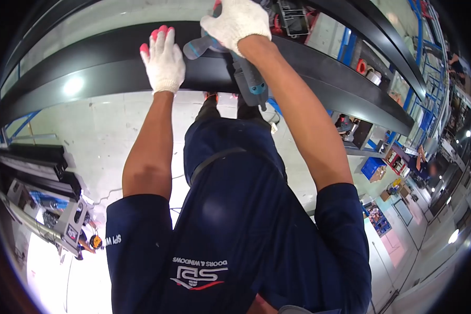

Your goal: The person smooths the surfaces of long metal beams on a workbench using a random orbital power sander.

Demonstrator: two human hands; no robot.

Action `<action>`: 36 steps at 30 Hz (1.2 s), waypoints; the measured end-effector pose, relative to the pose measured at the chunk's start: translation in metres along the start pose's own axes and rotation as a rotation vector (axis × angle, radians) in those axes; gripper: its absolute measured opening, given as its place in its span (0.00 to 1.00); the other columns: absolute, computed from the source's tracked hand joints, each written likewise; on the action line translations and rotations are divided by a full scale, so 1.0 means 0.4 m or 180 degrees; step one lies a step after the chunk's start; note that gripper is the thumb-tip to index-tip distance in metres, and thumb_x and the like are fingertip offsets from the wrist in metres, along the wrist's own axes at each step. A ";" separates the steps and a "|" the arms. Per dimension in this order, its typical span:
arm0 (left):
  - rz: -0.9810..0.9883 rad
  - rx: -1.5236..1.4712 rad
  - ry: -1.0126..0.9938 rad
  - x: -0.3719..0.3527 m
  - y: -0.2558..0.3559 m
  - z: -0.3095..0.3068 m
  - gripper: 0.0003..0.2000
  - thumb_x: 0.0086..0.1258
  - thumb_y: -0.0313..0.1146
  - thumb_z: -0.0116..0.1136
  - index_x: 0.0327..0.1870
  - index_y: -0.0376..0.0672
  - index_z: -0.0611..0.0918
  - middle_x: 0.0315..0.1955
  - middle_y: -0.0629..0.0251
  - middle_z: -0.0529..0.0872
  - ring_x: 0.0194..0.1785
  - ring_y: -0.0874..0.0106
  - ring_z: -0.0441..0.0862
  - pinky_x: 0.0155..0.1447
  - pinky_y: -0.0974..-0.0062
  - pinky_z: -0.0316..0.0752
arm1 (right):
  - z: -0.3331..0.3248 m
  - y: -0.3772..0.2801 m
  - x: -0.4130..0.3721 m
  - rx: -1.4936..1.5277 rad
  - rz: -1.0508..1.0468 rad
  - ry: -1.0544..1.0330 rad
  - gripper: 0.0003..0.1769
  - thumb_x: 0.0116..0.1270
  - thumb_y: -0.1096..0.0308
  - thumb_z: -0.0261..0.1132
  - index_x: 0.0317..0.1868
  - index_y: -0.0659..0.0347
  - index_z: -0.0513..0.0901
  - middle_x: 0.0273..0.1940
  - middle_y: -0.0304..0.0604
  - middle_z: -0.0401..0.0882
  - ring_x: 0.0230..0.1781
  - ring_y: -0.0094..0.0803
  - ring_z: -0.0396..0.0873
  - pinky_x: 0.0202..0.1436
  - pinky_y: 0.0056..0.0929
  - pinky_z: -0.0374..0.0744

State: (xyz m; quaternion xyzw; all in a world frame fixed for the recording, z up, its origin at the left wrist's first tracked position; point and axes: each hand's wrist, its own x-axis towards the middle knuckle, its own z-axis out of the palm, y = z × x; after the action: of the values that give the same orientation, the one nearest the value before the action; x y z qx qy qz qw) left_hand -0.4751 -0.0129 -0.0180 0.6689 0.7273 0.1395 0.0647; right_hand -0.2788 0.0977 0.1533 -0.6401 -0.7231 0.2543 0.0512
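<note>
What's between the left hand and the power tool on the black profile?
Only a narrow bare strip of the profile; left hand and tool lie apart. Head view.

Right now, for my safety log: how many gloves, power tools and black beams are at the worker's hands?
Gloves: 2, on the left hand and right hand
Power tool: 1, gripped by the right hand
Black beam: 1, under the flat left hand
Total: 4

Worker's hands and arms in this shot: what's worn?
White knit gloves on both. The left hand glove has pink-red fingertips; the right hand shows one red tip. Forearms are uncovered. Short navy sleeves, with white lettering on the left sleeve.
</note>
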 end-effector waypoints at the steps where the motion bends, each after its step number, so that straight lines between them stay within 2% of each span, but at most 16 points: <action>1: 0.0022 0.0003 0.0051 0.001 -0.003 0.007 0.27 0.90 0.41 0.51 0.88 0.54 0.76 0.88 0.64 0.74 0.93 0.57 0.64 0.94 0.38 0.49 | 0.026 0.035 0.005 0.0071 0.0017 0.0220 0.27 0.69 0.43 0.70 0.56 0.54 0.91 0.58 0.52 0.92 0.61 0.54 0.91 0.69 0.51 0.86; 4: 0.0071 0.0091 0.0123 0.001 -0.009 0.010 0.28 0.89 0.40 0.54 0.87 0.56 0.77 0.87 0.66 0.76 0.93 0.58 0.65 0.94 0.37 0.51 | -0.013 0.146 -0.022 -0.0133 0.0251 0.0398 0.27 0.69 0.44 0.71 0.58 0.55 0.90 0.59 0.52 0.92 0.63 0.52 0.91 0.70 0.49 0.86; 5: 0.0065 0.0138 0.0127 0.001 -0.008 0.012 0.27 0.88 0.39 0.55 0.87 0.56 0.77 0.87 0.67 0.76 0.93 0.58 0.65 0.94 0.38 0.51 | -0.057 0.179 -0.038 -0.0248 0.0420 0.0196 0.27 0.68 0.44 0.72 0.58 0.54 0.90 0.59 0.52 0.91 0.64 0.51 0.90 0.71 0.49 0.85; 6: 0.0053 0.0194 0.0133 0.001 -0.008 0.014 0.27 0.88 0.39 0.56 0.87 0.56 0.77 0.87 0.67 0.76 0.93 0.59 0.65 0.94 0.38 0.52 | -0.049 0.258 -0.045 -0.0205 0.0355 0.0599 0.28 0.67 0.40 0.72 0.53 0.54 0.91 0.47 0.54 0.95 0.53 0.54 0.94 0.62 0.51 0.87; 8: 0.0062 0.0204 0.0174 0.001 -0.008 0.015 0.27 0.88 0.38 0.56 0.87 0.56 0.77 0.88 0.69 0.76 0.93 0.60 0.65 0.94 0.40 0.52 | -0.113 0.354 -0.078 -0.0287 0.0821 0.0645 0.28 0.66 0.41 0.73 0.52 0.56 0.92 0.45 0.55 0.95 0.50 0.54 0.94 0.60 0.49 0.88; 10: 0.0057 0.0271 0.0167 0.001 -0.009 0.017 0.27 0.89 0.38 0.56 0.87 0.56 0.77 0.88 0.70 0.75 0.93 0.61 0.65 0.95 0.41 0.52 | -0.179 0.472 -0.115 -0.0043 0.1313 0.0518 0.27 0.66 0.43 0.72 0.53 0.56 0.92 0.52 0.59 0.94 0.58 0.58 0.92 0.66 0.52 0.86; 14: 0.0059 0.0223 0.0219 0.001 -0.011 0.019 0.27 0.89 0.38 0.54 0.88 0.55 0.76 0.89 0.70 0.74 0.93 0.61 0.65 0.95 0.43 0.51 | -0.277 0.733 -0.217 -0.0213 0.2009 0.0722 0.28 0.66 0.41 0.74 0.53 0.56 0.92 0.50 0.61 0.95 0.54 0.60 0.93 0.63 0.49 0.87; 16: 0.0088 0.0219 0.0241 0.003 -0.007 0.014 0.28 0.88 0.38 0.54 0.87 0.54 0.77 0.89 0.69 0.74 0.93 0.60 0.65 0.95 0.44 0.51 | -0.314 0.864 -0.273 0.0038 0.2358 0.0833 0.28 0.66 0.41 0.74 0.54 0.56 0.92 0.50 0.61 0.94 0.53 0.59 0.93 0.62 0.48 0.86; 19: 0.0130 0.0252 0.0287 0.004 -0.006 0.010 0.27 0.88 0.36 0.55 0.86 0.53 0.77 0.88 0.67 0.76 0.92 0.58 0.67 0.94 0.42 0.54 | -0.377 1.018 -0.343 -0.0086 0.2304 0.1140 0.30 0.66 0.42 0.75 0.55 0.58 0.92 0.50 0.61 0.94 0.53 0.59 0.93 0.62 0.49 0.86; 20: 0.0155 0.0258 0.0292 0.004 -0.008 0.011 0.27 0.88 0.35 0.55 0.86 0.53 0.77 0.88 0.66 0.76 0.92 0.58 0.67 0.93 0.42 0.54 | -0.381 1.115 -0.360 -0.0271 0.2293 0.1240 0.29 0.66 0.42 0.75 0.55 0.59 0.92 0.46 0.60 0.95 0.46 0.55 0.94 0.57 0.47 0.87; 22: 0.0126 0.0325 0.0205 0.007 0.000 -0.001 0.27 0.88 0.35 0.54 0.87 0.52 0.77 0.88 0.64 0.75 0.92 0.58 0.67 0.93 0.42 0.54 | -0.431 1.170 -0.389 0.0428 0.2762 0.1222 0.30 0.67 0.42 0.75 0.55 0.59 0.93 0.42 0.58 0.94 0.39 0.49 0.94 0.50 0.44 0.87; 23: 0.0117 0.0318 0.0191 0.006 0.001 -0.001 0.27 0.89 0.36 0.53 0.87 0.53 0.76 0.89 0.63 0.74 0.92 0.57 0.66 0.94 0.43 0.53 | -0.441 1.239 -0.405 0.0241 0.2685 0.1317 0.29 0.68 0.42 0.74 0.55 0.59 0.94 0.38 0.56 0.94 0.33 0.44 0.92 0.44 0.41 0.87; 24: 0.0068 0.0394 0.0131 0.007 -0.003 0.001 0.27 0.90 0.36 0.51 0.88 0.54 0.75 0.89 0.63 0.73 0.92 0.57 0.66 0.94 0.45 0.52 | -0.478 1.238 -0.409 0.0053 0.2893 0.1201 0.29 0.67 0.44 0.73 0.56 0.59 0.93 0.42 0.57 0.95 0.39 0.48 0.94 0.50 0.43 0.87; 27: 0.0045 0.0401 0.0143 0.001 -0.026 0.020 0.27 0.91 0.37 0.50 0.89 0.55 0.75 0.89 0.60 0.73 0.92 0.55 0.66 0.95 0.47 0.50 | -0.520 1.426 -0.443 -0.0218 0.2923 0.1210 0.30 0.67 0.44 0.70 0.57 0.59 0.93 0.53 0.62 0.95 0.56 0.58 0.93 0.64 0.45 0.85; 31: 0.0060 0.0372 0.0185 0.000 -0.033 0.022 0.27 0.92 0.37 0.49 0.89 0.54 0.75 0.89 0.56 0.74 0.92 0.54 0.66 0.95 0.47 0.51 | -0.585 1.567 -0.489 -0.0309 0.3134 0.1364 0.32 0.68 0.42 0.70 0.58 0.61 0.94 0.54 0.65 0.94 0.57 0.60 0.93 0.66 0.46 0.85; 36: 0.0107 0.0375 0.0257 0.000 -0.034 0.028 0.27 0.92 0.38 0.48 0.89 0.52 0.76 0.88 0.55 0.74 0.92 0.54 0.66 0.95 0.47 0.52 | -0.615 1.697 -0.554 -0.0583 0.3175 0.1379 0.34 0.72 0.39 0.72 0.60 0.63 0.93 0.57 0.63 0.94 0.60 0.60 0.92 0.69 0.48 0.83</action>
State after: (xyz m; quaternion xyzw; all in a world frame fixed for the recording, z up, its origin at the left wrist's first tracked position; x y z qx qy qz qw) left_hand -0.4848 -0.0127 -0.0327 0.6774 0.7250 0.1244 -0.0064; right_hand 0.4690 -0.0041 0.1278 -0.9447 -0.3242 0.0463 0.0162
